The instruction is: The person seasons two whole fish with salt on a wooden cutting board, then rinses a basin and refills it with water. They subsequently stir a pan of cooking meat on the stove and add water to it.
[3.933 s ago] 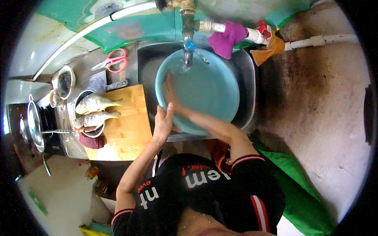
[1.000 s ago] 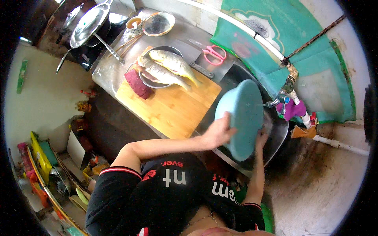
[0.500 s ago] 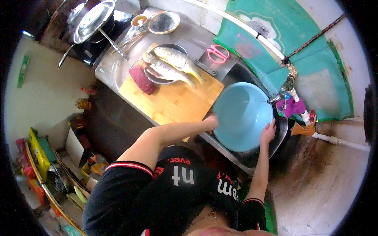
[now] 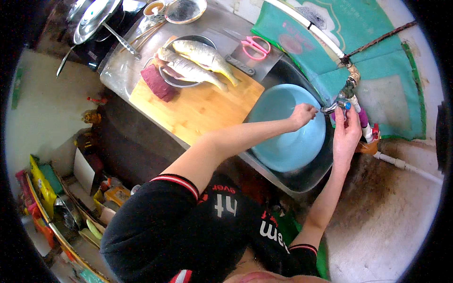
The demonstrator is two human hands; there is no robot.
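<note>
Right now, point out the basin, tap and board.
Basin [image 4: 293,147]: head view, on its bare inside wall or floor, I can't tell which.
Tap [image 4: 331,108]: head view, on the metal spout.
Board [image 4: 199,107]: head view, on the bare wooden top.

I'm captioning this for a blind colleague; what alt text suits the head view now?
A person's right hand touches a faucet while the left hand is over a blue basin in a metal sink. Beside the sink, two fish lie in a bowl, tails over a wooden cutting board.
</note>
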